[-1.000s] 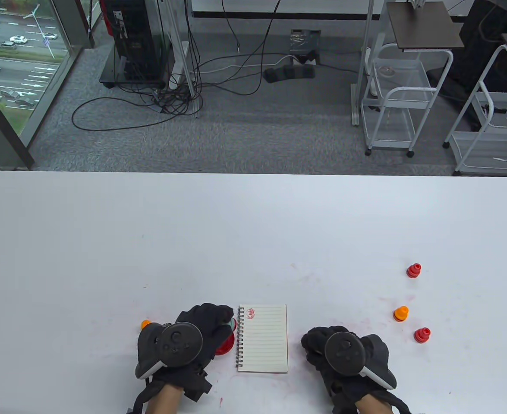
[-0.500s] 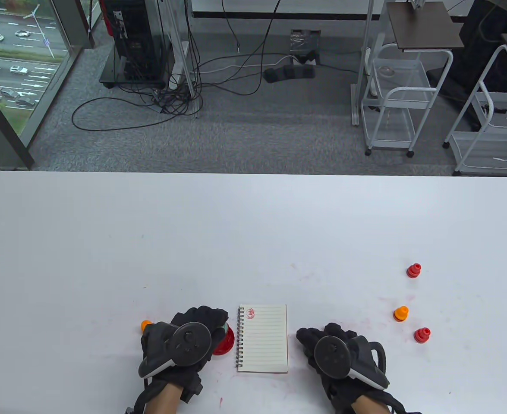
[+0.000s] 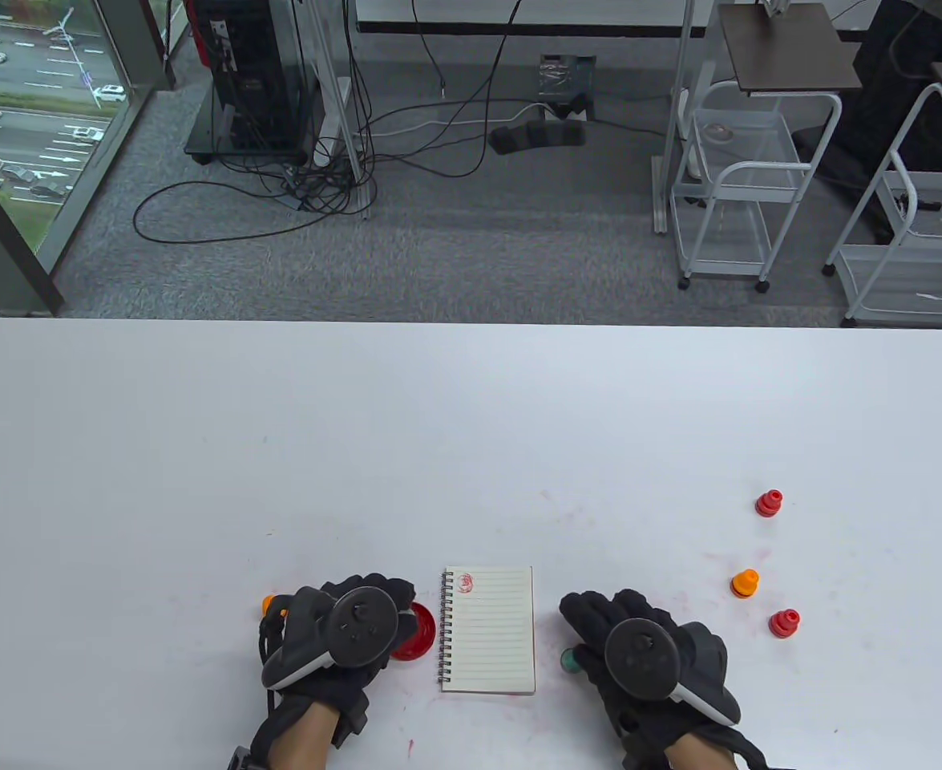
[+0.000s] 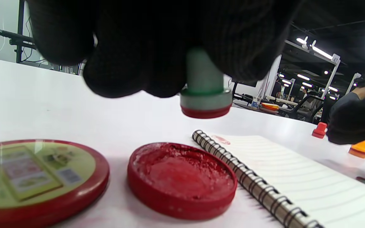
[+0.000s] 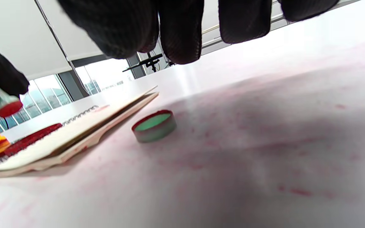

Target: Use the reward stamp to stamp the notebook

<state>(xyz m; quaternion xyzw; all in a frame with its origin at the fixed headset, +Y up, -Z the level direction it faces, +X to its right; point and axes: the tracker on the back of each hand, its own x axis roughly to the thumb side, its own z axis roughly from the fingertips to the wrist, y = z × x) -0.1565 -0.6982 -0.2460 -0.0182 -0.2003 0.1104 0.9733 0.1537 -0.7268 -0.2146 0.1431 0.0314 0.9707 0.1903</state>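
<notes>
Table view: three capped stamps point(image 3: 769, 503) right.

The table point(image 3: 471, 449) is white with faint pink-red ink smears near the front. The notebook point(image 3: 491, 634) has a white, grey-ruled page, a black spiral binding and one red imprint at the upper left corner. The stamp point(image 4: 205, 91) is pale green with a darker green ring and a red face. The ink pad point(image 4: 182, 177) is red throughout. The lid point(image 4: 36, 177) has a red rim and a yellow-green printed label. The cap point(image 5: 154, 125) is green inside with a red edge. Both the left hand point(image 3: 342, 634) and right hand point(image 3: 639, 650) wear black gloves. Two loose stamps point(image 3: 769, 503) point(image 3: 784, 623) are red; two others point(image 3: 745, 583) point(image 3: 271, 604) are orange.
</notes>
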